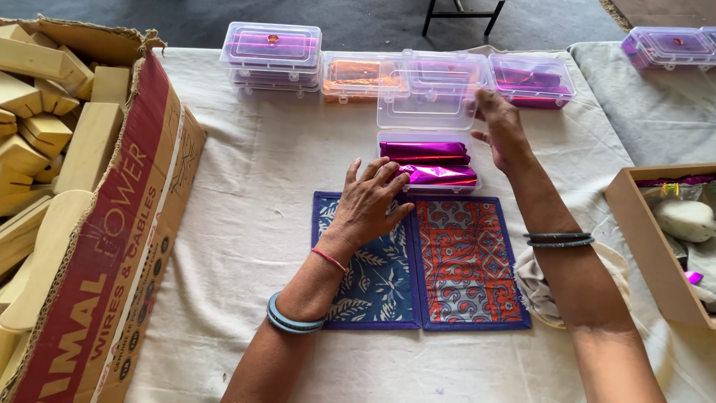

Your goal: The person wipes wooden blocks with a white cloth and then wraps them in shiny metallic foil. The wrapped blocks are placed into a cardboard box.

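Observation:
A clear plastic box (429,183) stands open in front of me, its lid (426,104) tipped up at the back. Inside lie two bars wrapped in shiny magenta foil (426,152). My left hand (369,205) rests flat with fingers spread at the box's near left corner, fingertips touching the nearer foil bar (444,175). My right hand (503,130) is raised with fingers apart, at the lid's right edge. Both hands hold nothing. Under them lies a patterned cloth mat (462,261), blue on the left, orange on the right.
Several closed clear boxes (272,52) with purple or orange contents line the table's far edge. A large cardboard carton (112,246) of wooden blocks stands at left. A wooden tray (641,246) with wrapped items stands at right, a white cloth (533,283) beside it.

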